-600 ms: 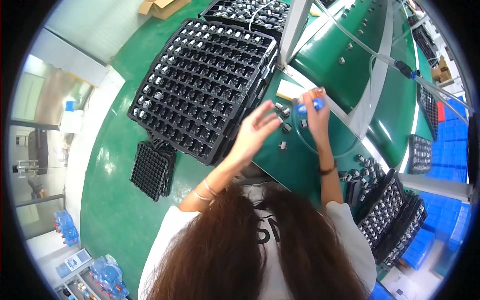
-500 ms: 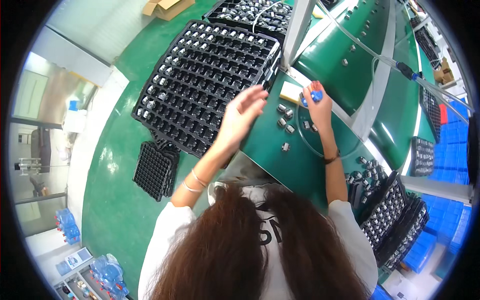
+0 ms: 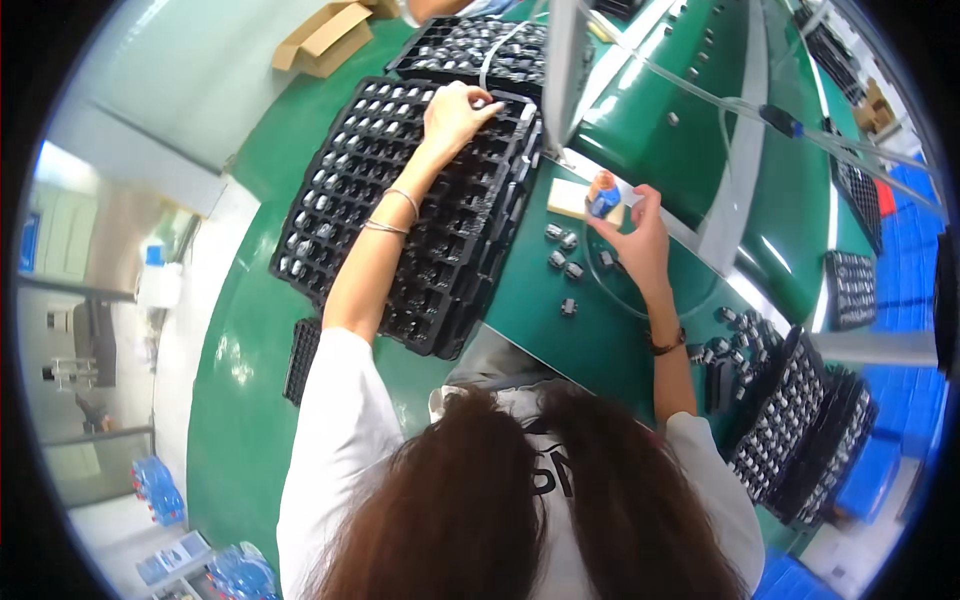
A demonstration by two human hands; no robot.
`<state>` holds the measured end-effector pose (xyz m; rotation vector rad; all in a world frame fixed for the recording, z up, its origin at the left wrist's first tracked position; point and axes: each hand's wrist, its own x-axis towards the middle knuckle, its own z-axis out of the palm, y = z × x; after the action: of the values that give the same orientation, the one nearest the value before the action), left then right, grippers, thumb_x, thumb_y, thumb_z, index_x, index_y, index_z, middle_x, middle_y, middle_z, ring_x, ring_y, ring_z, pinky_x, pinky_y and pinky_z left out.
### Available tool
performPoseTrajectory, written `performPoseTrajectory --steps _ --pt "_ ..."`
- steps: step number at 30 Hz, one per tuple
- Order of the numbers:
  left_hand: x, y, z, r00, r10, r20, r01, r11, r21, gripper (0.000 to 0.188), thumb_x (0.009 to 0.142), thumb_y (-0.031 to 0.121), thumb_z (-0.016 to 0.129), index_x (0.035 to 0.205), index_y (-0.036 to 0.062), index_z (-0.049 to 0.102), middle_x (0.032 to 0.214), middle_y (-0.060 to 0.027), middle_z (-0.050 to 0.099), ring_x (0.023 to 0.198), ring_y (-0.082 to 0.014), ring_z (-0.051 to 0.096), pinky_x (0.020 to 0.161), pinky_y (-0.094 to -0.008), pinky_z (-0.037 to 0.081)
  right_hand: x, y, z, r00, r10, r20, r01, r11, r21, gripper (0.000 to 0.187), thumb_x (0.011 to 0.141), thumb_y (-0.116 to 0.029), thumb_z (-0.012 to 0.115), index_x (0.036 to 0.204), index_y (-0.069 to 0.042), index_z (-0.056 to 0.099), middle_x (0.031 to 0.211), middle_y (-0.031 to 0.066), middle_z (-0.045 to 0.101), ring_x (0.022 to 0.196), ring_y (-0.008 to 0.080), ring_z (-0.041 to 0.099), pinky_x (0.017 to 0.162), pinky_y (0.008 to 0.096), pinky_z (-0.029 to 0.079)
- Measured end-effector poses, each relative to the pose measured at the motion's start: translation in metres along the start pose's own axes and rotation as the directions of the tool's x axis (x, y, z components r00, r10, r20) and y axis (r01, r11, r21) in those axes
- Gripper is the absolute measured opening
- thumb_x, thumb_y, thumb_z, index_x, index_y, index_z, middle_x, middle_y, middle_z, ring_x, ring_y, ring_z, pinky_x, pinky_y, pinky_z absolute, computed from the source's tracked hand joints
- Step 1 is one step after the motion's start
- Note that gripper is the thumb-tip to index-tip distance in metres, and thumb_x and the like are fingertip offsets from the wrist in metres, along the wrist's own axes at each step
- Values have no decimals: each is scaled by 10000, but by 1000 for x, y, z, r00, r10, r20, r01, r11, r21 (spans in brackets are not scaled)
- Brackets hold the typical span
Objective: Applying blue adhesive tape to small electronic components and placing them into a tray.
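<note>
My left hand reaches over the far part of a black compartment tray. Its fingertips are pinched on a small silver-and-black component, partly hidden by them. Similar components fill the tray's far and left pockets, while many other pockets look dark. On the green table, my right hand is open, its thumb and fingers spread beside a small blue bottle with an orange top. The bottle stands at a pale yellow block. Several loose components lie on the tabletop left of this hand.
A second tray of parts sits behind the first. A metal post rises beside the table, with a green conveyor beyond. Clear tubing crosses above. Stacked filled trays and a pile of components are at right.
My left hand has moved away from the table side to the tray's far part and now pinches a component. My right hand has let go of the blue bottle and opened.
</note>
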<state>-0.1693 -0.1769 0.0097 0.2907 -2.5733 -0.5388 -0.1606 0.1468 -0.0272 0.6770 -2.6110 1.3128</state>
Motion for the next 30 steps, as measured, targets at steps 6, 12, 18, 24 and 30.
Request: performPoseTrajectory --steps 6,12,18,24,30 --pt "18 3 23 993 -91 69 83 991 107 205 748 268 669 808 74 698 802 -114 668 772 -255 647 713 -363 500 -24 13 -9 999 51 -13 -50 997 66 630 614 -269 825 1057 -62 429 684 21 380 581 139 389 530 265 366" --pt "21 23 27 994 -73 85 68 996 63 174 726 222 678 770 54 689 790 -117 665 763 -259 646 720 -353 499 -1 23 7 999 -31 -26 33 997 76 659 627 -324 809 1103 -54 442 844 57 476 633 156 439 578 285 416" --pt "22 12 25 985 -172 8 172 984 -45 171 734 199 631 802 47 672 797 -129 661 768 -262 640 736 -350 488 40 14 38 994 -109 0 109 991 76 527 699 -336 746 1054 -25 512 917 107 563 793 253 565 708 342 461" --pt "-7 53 -29 867 -345 361 409 77 -909 197 890 112 488 958 -73 489 1051 -216 573 905 -242 598 801 -301 531 93 64 29 998 16 -59 3 952 305 355 784 -355 650 951 -45 603 861 144 644 807 328 621 700 353 487" --pt "-102 107 -41 779 -172 603 490 -431 -757 261 970 199 390 978 -40 496 964 -164 565 833 -176 557 782 -250 494 173 144 14 959 49 -278 -67 996 -56 420 785 -409 613 1031 -69 596 858 206 638 826 384 609 719 427 485"
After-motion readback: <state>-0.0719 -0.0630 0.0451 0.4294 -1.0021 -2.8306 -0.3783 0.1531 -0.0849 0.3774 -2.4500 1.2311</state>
